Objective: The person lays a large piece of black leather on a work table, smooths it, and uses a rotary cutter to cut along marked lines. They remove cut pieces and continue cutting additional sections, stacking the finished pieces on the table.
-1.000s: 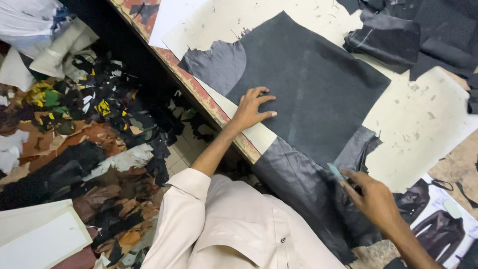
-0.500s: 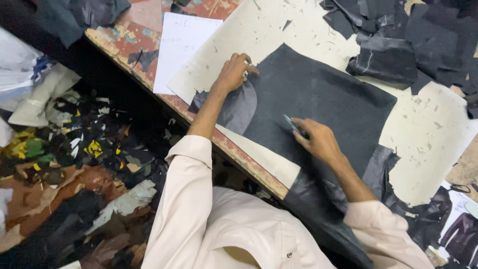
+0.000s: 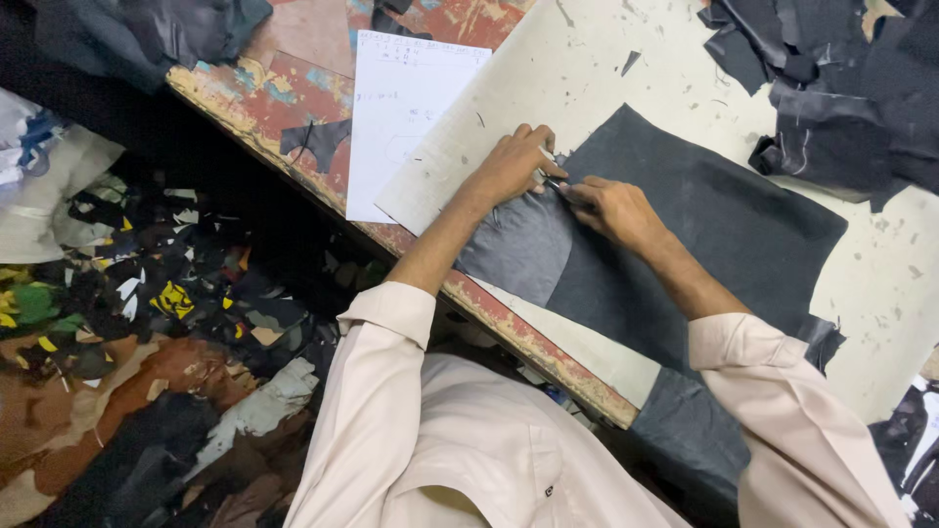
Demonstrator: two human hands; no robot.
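A large dark grey piece of leather [image 3: 704, 235] lies spread on the pale cutting board [image 3: 606, 78], its near edge hanging over the table edge. My left hand [image 3: 514, 166] presses flat on the leather's upper left corner, fingers curled at the edge. My right hand [image 3: 611, 207] sits just beside it, closed around a thin pen-like tool [image 3: 555, 183] whose tip touches the leather near my left fingers.
A white sheet of paper [image 3: 401, 108] lies left of my hands on the worn red tabletop [image 3: 284, 88]. Dark leather pieces [image 3: 841, 108] are piled at the top right. The floor to the left is covered with coloured scraps [image 3: 147, 323].
My right hand has moved up and left across the leather to meet my left hand at the corner. The view has shifted so the table sits lower and nearer.
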